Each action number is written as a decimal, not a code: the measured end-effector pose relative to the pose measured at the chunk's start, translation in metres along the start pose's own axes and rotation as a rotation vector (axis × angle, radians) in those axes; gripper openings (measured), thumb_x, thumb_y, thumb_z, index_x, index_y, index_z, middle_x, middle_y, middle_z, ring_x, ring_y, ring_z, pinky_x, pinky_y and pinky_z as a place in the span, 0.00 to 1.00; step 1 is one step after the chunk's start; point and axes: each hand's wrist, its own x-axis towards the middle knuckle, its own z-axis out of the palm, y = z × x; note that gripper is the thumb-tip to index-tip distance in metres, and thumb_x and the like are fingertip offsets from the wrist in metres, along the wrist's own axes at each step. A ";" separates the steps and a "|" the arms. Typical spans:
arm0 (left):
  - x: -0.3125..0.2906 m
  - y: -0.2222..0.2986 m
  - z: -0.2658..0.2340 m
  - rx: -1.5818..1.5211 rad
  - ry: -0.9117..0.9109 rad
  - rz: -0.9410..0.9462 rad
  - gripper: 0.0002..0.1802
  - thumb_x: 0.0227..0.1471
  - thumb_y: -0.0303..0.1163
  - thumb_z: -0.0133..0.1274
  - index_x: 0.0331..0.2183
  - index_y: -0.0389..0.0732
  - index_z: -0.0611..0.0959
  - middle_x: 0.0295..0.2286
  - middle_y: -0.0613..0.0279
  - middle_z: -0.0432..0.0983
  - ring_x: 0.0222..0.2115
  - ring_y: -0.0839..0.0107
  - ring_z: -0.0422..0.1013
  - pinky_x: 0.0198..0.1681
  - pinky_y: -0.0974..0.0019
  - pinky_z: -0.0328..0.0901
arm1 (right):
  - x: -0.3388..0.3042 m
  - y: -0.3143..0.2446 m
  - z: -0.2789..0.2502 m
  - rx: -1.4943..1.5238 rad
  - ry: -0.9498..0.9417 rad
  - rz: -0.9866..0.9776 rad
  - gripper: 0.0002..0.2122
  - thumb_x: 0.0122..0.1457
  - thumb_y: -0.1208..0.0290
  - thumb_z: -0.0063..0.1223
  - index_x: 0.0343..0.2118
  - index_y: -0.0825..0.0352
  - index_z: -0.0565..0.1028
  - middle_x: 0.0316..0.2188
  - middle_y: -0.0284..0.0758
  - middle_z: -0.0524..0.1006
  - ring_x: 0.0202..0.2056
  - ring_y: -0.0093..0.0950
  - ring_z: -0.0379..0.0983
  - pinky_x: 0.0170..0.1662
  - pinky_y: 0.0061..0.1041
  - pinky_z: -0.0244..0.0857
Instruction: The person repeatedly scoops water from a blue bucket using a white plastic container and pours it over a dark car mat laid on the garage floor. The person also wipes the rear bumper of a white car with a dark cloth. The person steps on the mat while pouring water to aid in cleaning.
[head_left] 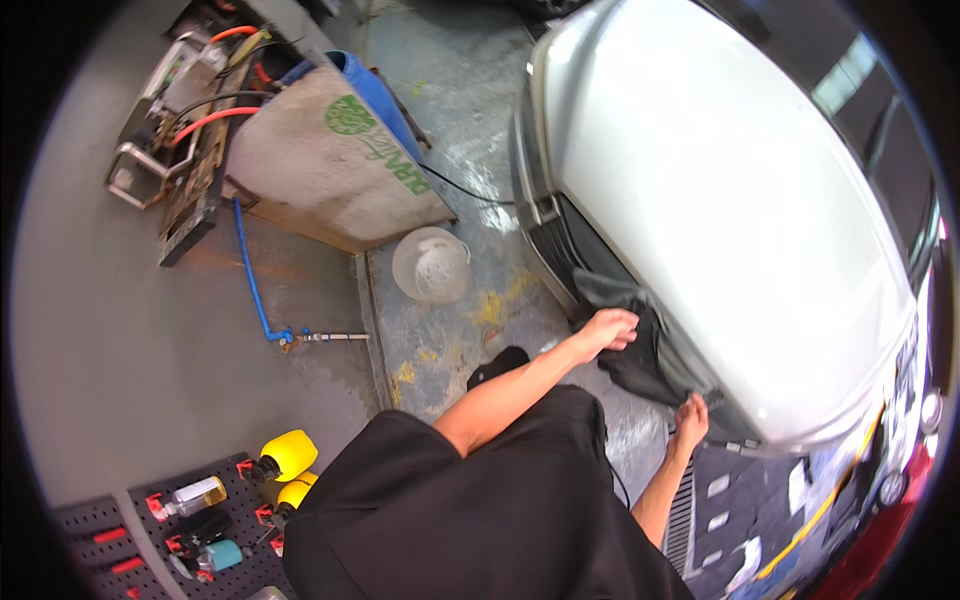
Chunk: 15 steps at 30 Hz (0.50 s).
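Observation:
A dark grey and black cloth (655, 362) hangs bunched against the front of a white car (700, 200), along the edge below its bonnet. My left hand (607, 332) is closed on the cloth's upper part, fingers curled. Lower and to the right, my right hand (690, 418) pinches the cloth's other end near the car's corner. Between the two hands the cloth sags in folds. Part of the car's dark grille (590, 245) shows beyond my left hand; the cloth covers the part nearer me.
A whitish bucket (432, 265) stands on the floor, near a leaning board (330, 160) and a blue barrel (375, 100). A black hose (465, 187) runs toward the car. Yellow spray bottles (289, 455) hang on a pegboard (235, 500). A floor grate (681, 520) lies beside my right forearm.

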 end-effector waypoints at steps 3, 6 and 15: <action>-0.043 0.028 -0.085 0.049 0.060 0.041 0.17 0.61 0.34 0.51 0.51 0.40 0.78 0.47 0.60 0.78 0.44 0.68 0.77 0.45 0.63 0.71 | -0.013 -0.007 0.036 -0.178 -0.153 0.160 0.11 0.61 0.75 0.55 0.46 0.64 0.79 0.27 0.23 0.74 0.25 0.14 0.67 0.26 0.15 0.59; -0.094 0.061 -0.176 0.090 0.303 0.121 0.14 0.62 0.33 0.50 0.48 0.40 0.79 0.47 0.60 0.77 0.44 0.68 0.76 0.45 0.64 0.70 | -0.026 -0.026 0.100 -0.323 -0.367 0.190 0.11 0.61 0.74 0.56 0.46 0.63 0.79 0.28 0.23 0.75 0.27 0.14 0.69 0.28 0.16 0.60; -0.210 0.200 -0.355 0.139 0.765 0.483 0.10 0.63 0.28 0.48 0.45 0.42 0.80 0.43 0.64 0.79 0.42 0.73 0.76 0.41 0.70 0.68 | -0.052 -0.097 0.380 -0.445 -0.830 -0.015 0.11 0.60 0.77 0.58 0.46 0.64 0.79 0.30 0.23 0.77 0.30 0.14 0.69 0.31 0.16 0.62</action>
